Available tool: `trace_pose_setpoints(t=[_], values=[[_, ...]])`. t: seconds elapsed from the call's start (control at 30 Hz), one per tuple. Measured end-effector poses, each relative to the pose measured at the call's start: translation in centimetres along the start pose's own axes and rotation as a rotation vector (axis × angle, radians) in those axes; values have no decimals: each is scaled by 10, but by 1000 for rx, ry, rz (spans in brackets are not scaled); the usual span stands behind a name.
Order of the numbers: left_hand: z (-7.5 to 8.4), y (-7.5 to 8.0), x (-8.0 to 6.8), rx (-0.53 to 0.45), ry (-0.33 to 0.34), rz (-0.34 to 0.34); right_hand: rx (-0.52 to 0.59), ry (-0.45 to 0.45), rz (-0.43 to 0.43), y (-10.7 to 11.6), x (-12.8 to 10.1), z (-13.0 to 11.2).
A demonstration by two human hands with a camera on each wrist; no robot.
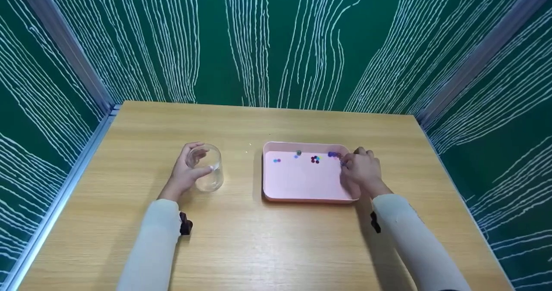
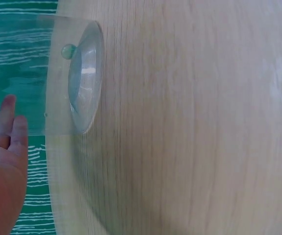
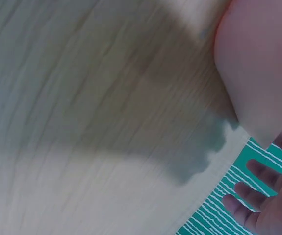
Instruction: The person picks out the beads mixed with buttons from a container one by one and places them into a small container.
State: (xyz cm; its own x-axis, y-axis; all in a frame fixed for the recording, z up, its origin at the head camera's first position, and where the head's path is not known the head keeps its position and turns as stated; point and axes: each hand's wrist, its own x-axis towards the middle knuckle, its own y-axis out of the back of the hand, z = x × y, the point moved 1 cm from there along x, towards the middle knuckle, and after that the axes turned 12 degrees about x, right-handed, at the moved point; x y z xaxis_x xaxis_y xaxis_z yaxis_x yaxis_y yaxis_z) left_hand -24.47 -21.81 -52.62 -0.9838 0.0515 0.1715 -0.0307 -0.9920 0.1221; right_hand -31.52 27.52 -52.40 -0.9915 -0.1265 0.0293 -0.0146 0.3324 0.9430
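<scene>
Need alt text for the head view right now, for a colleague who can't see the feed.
On a wooden table, a person's left hand holds a clear glass while the right hand reaches into the far right corner of a pink tray among small coloured beads. Green panels with white lines surround the table.

The left hand (image 1: 186, 173) is holding a clear glass (image 1: 206, 167) on the counter (image 1: 276, 239), while the right hand (image 1: 361, 170) is reaching among coloured beads (image 1: 315, 158) in the pink tray (image 1: 302, 183).
</scene>
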Motion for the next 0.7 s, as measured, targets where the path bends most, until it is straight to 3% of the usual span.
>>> trace_pose_setpoints(t=[0.4, 0.7], values=[[-1, 1, 0, -4, 9, 0, 37, -15, -1, -4, 1, 3], [0, 2, -1, 10, 14, -16, 26, 6, 52, -9, 3, 7]])
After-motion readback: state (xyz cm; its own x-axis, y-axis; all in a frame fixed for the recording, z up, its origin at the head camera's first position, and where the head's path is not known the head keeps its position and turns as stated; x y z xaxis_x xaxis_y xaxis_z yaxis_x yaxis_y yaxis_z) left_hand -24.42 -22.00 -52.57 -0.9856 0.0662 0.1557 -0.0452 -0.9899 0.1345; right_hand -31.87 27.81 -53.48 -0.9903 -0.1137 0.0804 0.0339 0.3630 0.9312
